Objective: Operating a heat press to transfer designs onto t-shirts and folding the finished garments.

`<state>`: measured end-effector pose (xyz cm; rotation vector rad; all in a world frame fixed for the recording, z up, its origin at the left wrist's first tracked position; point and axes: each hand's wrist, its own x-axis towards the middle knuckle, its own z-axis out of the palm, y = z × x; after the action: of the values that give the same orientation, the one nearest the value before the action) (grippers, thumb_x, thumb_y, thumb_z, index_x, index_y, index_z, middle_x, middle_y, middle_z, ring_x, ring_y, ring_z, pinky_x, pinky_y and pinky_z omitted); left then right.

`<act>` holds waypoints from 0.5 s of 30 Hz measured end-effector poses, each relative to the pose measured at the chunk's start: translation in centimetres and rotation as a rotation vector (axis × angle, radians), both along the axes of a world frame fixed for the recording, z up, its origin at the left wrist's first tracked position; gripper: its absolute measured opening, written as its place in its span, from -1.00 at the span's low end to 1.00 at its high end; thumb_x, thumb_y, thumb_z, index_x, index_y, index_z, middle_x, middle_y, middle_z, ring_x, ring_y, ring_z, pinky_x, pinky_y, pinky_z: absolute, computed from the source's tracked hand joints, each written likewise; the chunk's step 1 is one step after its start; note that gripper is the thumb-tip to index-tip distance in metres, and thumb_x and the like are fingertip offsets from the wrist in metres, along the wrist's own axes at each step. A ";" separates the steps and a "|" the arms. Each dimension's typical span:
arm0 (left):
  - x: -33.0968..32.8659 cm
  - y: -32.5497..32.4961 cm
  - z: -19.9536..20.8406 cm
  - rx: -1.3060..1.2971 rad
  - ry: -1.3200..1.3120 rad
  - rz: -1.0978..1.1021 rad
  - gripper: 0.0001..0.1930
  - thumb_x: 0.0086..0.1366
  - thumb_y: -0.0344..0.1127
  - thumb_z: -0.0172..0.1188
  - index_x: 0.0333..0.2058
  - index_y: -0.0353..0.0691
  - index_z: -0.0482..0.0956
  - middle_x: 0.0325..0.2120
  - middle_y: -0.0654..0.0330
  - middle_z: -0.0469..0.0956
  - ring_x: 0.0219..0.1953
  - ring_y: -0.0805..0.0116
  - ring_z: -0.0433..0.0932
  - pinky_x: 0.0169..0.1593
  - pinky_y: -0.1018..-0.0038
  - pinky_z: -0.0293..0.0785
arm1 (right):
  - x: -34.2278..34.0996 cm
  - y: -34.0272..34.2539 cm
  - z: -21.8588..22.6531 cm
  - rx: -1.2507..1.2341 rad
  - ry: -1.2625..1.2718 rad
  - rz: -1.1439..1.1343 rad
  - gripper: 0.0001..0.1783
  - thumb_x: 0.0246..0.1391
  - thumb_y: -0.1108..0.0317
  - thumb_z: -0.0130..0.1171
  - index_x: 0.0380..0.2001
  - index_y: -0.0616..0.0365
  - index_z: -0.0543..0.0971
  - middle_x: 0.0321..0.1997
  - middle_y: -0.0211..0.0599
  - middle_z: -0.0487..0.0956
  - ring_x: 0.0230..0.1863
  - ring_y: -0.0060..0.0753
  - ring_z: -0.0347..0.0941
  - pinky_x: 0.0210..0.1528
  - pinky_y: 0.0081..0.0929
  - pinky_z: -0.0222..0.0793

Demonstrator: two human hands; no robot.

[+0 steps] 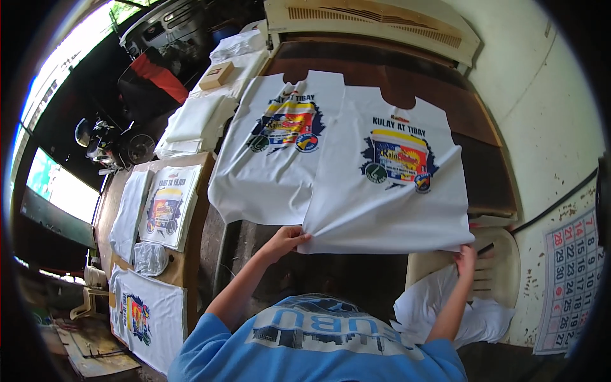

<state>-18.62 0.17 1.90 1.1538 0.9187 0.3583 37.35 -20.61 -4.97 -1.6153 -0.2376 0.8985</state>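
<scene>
A white printed fabric panel (pixel 382 219), cut like a sleeveless shirt piece with a scooped neck, lies mostly on the brown belt (pixel 490 172). Its lower edge hangs over the near end of the belt. My left hand (pixel 284 244) pinches the near left corner of this panel, and my right hand (pixel 466 260) grips its near right corner. Soft creases run across the cloth between them. To its left lies a second white panel (pixel 254 184) with the same colourful print; the two meet along their sides, and I cannot tell which overlaps.
A cream machine housing (pixel 382 13) with vents spans the belt's far end. Right, a plastic chair (pixel 506 267) bears crumpled white cloth (pixel 433 299) beside a wall calendar (pixel 566 286). Left, printed panels (pixel 167 213), folded white cloth (pixel 194 121) and a small box (pixel 216 75) lie on tables.
</scene>
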 end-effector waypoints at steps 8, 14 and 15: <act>-2.6 22.0 8.4 0.976 0.180 -0.077 -0.78 0.11 -0.25 0.07 -0.39 -0.30 0.51 -0.46 0.21 0.46 -0.44 0.43 0.45 -0.44 0.50 0.38 | -2.9 17.8 24.8 0.490 -0.223 0.184 -0.68 0.11 0.17 -0.15 -0.18 0.14 0.41 -0.21 -0.36 0.45 -0.20 -0.50 0.38 -0.25 -0.45 0.37; -5.8 27.0 26.0 0.691 -0.789 0.518 -0.75 0.14 -0.29 0.06 -0.21 -0.26 0.39 -0.25 0.19 0.43 -0.11 0.36 0.38 0.03 0.28 0.27 | -13.4 22.6 36.7 0.985 -0.293 0.183 -0.70 0.07 0.32 -0.06 -0.17 0.29 0.36 -0.11 -0.18 0.42 -0.08 -0.26 0.37 -0.11 -0.28 0.32; -7.7 26.7 26.4 0.739 -0.790 0.533 -0.77 0.15 -0.30 0.05 -0.22 -0.25 0.39 -0.24 0.20 0.43 -0.11 0.36 0.38 0.05 0.25 0.24 | -14.8 22.4 36.5 0.945 -0.292 0.235 -0.70 0.08 0.33 -0.09 -0.17 0.30 0.36 -0.13 -0.16 0.44 -0.11 -0.24 0.40 -0.13 -0.29 0.34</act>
<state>-26.28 26.85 28.33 1.2370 0.3537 1.5635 22.57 1.82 31.58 -0.8229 -0.9221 0.5659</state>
